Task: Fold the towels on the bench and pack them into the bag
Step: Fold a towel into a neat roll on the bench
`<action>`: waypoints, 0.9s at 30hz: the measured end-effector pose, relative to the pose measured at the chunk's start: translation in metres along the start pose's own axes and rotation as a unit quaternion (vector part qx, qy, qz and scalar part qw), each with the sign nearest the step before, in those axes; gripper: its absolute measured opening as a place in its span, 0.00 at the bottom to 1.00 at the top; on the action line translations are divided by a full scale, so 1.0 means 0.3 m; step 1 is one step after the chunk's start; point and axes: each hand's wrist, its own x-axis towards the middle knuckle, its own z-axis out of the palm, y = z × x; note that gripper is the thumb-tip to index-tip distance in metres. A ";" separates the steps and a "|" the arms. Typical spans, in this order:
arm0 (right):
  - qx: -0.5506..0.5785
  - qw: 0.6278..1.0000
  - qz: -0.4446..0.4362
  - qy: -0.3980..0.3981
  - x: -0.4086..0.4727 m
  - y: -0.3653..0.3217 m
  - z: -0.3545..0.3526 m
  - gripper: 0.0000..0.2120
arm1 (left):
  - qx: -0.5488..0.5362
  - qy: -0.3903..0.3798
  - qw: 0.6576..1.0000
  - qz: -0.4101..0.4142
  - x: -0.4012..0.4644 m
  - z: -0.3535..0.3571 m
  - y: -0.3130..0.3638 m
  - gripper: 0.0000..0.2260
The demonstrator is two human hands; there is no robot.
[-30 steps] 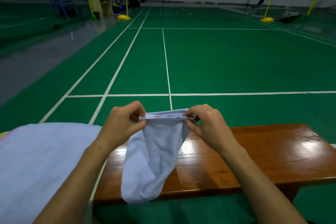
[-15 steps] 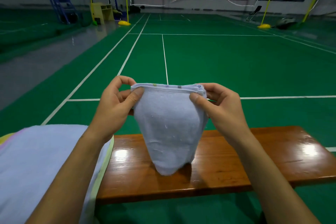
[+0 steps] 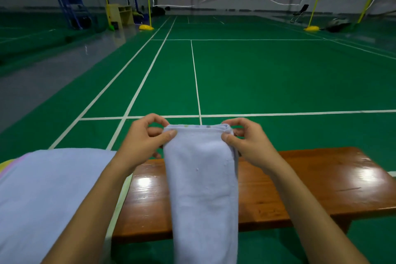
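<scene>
Towel (image 3: 203, 188) in your grip hangs as a long narrow strip, its top edge above the far edge of the bench (image 3: 310, 188), its length draped across the middle of the seat and down past the near edge. Your left hand (image 3: 142, 141) pinches the top left corner between thumb and fingers, and your right hand (image 3: 246, 141) pinches the top right corner the same way; the two are apart by the strip's width. Keep both pinches level so the top hem stays straight and the layers at that edge stay stacked. My judgement is that the next fold goes best if you lay the strip flat along the bench first, then bring one short end to the other with corners matched. Watch the lower end: it hangs off the near edge and could drag the strip askew. A second towel (image 3: 42, 199) covers the bench's left end. No bag is in view.
</scene>
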 end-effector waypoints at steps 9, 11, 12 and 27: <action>-0.129 0.986 0.076 0.073 0.178 0.383 0.178 0.28 | 0.106 -0.001 0.992 -0.075 0.158 0.104 -0.342 0.30; -0.171 0.980 0.083 0.063 0.167 0.418 0.174 0.29 | 0.144 -0.044 0.986 -0.070 0.143 0.097 -0.363 0.29; -0.186 0.977 0.084 0.054 0.154 0.426 0.167 0.27 | 0.154 -0.063 0.984 -0.064 0.126 0.097 -0.371 0.27; -0.244 0.946 0.017 -0.215 -0.300 0.463 0.053 0.08 | 0.219 -0.236 0.946 -0.044 -0.240 0.089 -0.426 0.16</action>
